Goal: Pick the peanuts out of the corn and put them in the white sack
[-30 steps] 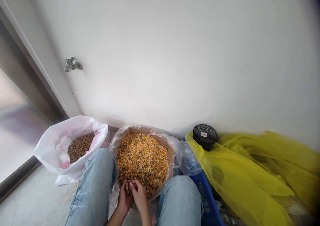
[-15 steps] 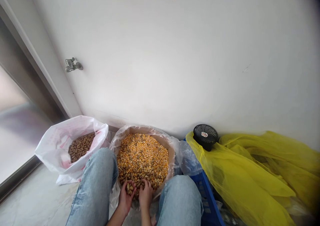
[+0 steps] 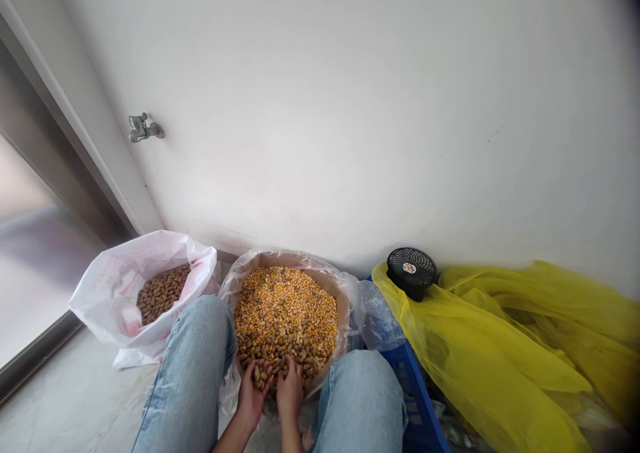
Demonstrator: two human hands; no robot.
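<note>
Between my knees stands a plastic-lined container (image 3: 345, 306) full of yellow corn kernels mixed with brown nuts (image 3: 285, 319). My left hand (image 3: 253, 393) rests at its near edge, palm up and cupped, with a few brown nuts in it. My right hand (image 3: 291, 389) lies palm down right beside it, fingers spread into the mix. A white plastic bag (image 3: 105, 293) at the left holds only brown nuts (image 3: 163, 291).
My legs in blue jeans (image 3: 193, 373) flank the container. A small black fan (image 3: 411, 273) sits on yellow plastic sheeting (image 3: 500, 346) at the right, over a blue crate (image 3: 413, 399). A white wall with a tap (image 3: 143, 129) is ahead; a window frame runs along the left.
A second ago my two hands were pressed together over the near edge. My right hand has since moved forward into the mix, and my left palm has turned up with nuts in it.
</note>
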